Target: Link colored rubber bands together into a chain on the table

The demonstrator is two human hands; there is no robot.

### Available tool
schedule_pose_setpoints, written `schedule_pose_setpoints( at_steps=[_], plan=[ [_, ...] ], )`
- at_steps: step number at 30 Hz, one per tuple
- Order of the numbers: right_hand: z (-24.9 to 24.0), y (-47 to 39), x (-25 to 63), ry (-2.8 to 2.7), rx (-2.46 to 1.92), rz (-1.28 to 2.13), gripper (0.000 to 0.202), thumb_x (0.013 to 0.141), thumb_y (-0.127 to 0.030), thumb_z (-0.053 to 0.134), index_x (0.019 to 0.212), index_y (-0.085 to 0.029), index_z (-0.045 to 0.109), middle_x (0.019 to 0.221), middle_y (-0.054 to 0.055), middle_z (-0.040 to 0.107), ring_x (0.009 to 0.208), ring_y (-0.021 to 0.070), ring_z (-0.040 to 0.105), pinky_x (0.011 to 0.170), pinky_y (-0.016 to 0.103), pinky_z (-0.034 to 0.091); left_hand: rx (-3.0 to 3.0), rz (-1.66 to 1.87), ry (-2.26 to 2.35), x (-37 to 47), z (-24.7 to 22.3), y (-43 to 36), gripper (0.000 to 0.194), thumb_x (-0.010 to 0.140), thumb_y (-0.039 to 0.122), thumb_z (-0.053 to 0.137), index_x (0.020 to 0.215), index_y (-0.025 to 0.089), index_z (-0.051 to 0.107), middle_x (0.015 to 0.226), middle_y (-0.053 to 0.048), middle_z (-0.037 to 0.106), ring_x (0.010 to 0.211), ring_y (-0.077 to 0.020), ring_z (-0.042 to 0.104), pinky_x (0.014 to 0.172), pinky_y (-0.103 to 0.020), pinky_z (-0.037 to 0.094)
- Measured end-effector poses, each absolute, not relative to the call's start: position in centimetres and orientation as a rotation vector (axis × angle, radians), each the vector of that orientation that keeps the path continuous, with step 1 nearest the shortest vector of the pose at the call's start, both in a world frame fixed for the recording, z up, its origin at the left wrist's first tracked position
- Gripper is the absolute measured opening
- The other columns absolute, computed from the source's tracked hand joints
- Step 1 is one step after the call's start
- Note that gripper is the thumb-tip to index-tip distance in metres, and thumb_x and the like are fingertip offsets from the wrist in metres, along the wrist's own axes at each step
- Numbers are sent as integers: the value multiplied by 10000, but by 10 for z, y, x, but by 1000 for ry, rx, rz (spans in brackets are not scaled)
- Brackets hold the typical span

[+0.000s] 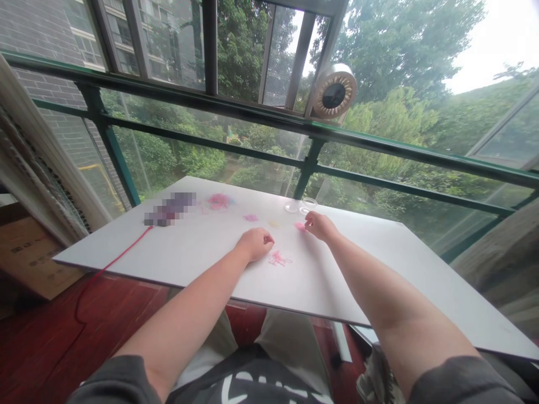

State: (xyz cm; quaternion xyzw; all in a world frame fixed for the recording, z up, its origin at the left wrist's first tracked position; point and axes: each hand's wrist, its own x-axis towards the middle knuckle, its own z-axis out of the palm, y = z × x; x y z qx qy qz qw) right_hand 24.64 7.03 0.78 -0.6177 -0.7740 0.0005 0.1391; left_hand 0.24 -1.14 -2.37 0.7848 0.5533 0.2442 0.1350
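My left hand [255, 244] rests on the white table with its fingers curled together; whether anything is between them is too small to see. Just to its right lies a loose pile of thin pink and red loops [278, 258], like small rubber bands. My right hand [321, 226] is farther forward, its fingertips pinched together beside a small bright-pink pile [300, 226]. What those fingers hold, if anything, cannot be made out. Between and beyond my hands are a pale yellow pile [273, 224] and a purple-pink pile [250, 217].
Clear round containers [309, 203] stand at the table's [202, 252] back edge. A larger mixed pink and blue pile [219, 201] lies far left, near a blurred-out object [170, 209] with a red cord [122, 256]. A round fan-like device [334, 95] sits by the green railing [236, 120].
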Motion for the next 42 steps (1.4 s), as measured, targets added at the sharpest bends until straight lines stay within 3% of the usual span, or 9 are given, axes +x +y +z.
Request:
schedule_pose_setpoints(
  at_steps=[4,8,14,19,21,30,37,42],
  plan=[
    [8,68,245,-2388,-1779,-97,167,718,-233,529,808,-207,668,860,37,663,766,170,566,626,234,376,2269,715,1606,3,-24,-12,211,714,310,519,824,230,680,901,-28,644,862,-178,571,784,-262,444],
    [7,67,244,-2437,-1709,-134,204,749,-238,501,836,-200,682,903,50,666,853,188,569,711,246,395,2270,709,1605,3,-23,-12,218,717,308,512,828,227,681,909,-31,645,859,-174,573,776,-255,444],
    [4,69,244,-2355,-1678,196,260,773,-182,427,818,-178,683,1033,65,648,991,217,555,854,277,397,2260,726,1606,3,-24,-12,221,713,317,512,823,228,681,908,-31,650,844,-174,572,759,-254,443],
    [1,69,248,-2164,-1660,377,419,797,-175,392,1190,-156,536,1172,90,587,1106,226,508,949,340,370,2269,730,1591,2,-23,-12,215,711,321,511,805,226,678,888,-30,647,824,-171,569,739,-252,440],
    [-1,70,250,-2126,-1652,449,441,796,-152,384,1217,-139,513,1201,101,567,1131,219,495,976,351,351,2265,724,1595,3,-23,-12,217,712,321,510,809,226,679,887,-29,646,826,-168,568,743,-249,439],
    [-3,70,249,-2297,-1648,483,444,677,1,394,952,-192,684,1175,36,593,1113,206,514,951,306,378,2269,716,1608,3,-21,-14,215,717,307,513,820,226,683,901,-29,649,850,-176,574,768,-257,444],
    [2,65,244,-2263,-1762,390,512,722,-49,414,1198,-188,543,1233,73,547,1111,209,509,929,315,392,2252,716,1600,4,-20,-14,219,719,306,514,829,221,683,924,-30,651,865,-175,576,779,-251,443],
    [1,70,244,-2244,-1838,431,499,676,-15,407,1093,-182,624,1143,62,611,1005,198,580,836,264,447,2255,714,1606,4,-21,-13,217,716,306,510,820,222,681,916,-27,652,846,-171,578,773,-253,442]
  ],
)
